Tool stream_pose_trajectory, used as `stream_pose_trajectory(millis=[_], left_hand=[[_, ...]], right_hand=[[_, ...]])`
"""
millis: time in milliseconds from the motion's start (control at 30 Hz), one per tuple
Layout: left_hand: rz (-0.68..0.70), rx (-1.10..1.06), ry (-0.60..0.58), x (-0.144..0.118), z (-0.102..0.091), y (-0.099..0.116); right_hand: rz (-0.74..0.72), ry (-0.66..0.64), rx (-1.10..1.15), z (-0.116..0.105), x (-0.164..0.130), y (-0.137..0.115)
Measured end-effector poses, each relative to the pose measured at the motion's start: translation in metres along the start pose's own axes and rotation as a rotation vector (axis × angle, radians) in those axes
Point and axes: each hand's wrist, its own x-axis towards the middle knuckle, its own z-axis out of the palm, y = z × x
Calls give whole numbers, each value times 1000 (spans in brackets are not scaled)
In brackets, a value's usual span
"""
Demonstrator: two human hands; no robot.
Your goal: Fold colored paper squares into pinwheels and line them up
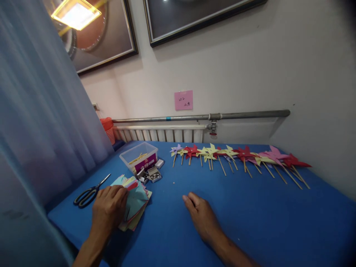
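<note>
My left hand [109, 205] lies on a stack of cut coloured paper squares [137, 200], its fingers curled on the light-blue top sheet at the stack's left side. Pink, red and yellow sheets show at the edges. My right hand [200, 215] rests on the blue table in a loose fist, thumb against the index finger; whatever may be inside is hidden. Black-handled scissors [90, 193] lie left of my left hand. Just beyond the stack sit small open boxes of metal pins [154, 174].
A clear plastic tub [151, 148] holds thin wooden sticks [138, 158]. Finished paper pinwheels [211, 151] on sticks line the table's far side to the right. A blue curtain [50, 111] hangs at left. Behind the table run a metal pipe [250, 115] and a red basket [110, 134].
</note>
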Motion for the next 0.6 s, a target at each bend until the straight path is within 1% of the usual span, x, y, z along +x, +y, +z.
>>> stream_pose_trajectory(millis=[133, 300, 367, 433, 467, 500, 567, 600], left_hand=[[-38, -33, 10, 3, -1, -2], [-131, -216, 72, 11, -2, -5], [-208, -298, 107, 16, -2, -3], [-332, -353, 155, 21, -2, 0], [-381, -371, 150, 24, -2, 1], [-405, -384, 111, 27, -2, 2], [-409, -386, 6, 32, -1, 2], [-425, -378, -18, 34, -1, 1]], right_hand=[[-1, 2, 15, -1, -1, -3], [-7, 8, -6, -1, 0, -3], [-2, 2, -8, -1, 0, -2], [-2, -1, -5, 0, 0, 0], [-6, 0, -2, 0, 0, 0], [-11, 4, 2, 0, 0, 1], [-20, 9, 8, 0, -1, 0], [-20, 10, 11, -1, -1, 0]])
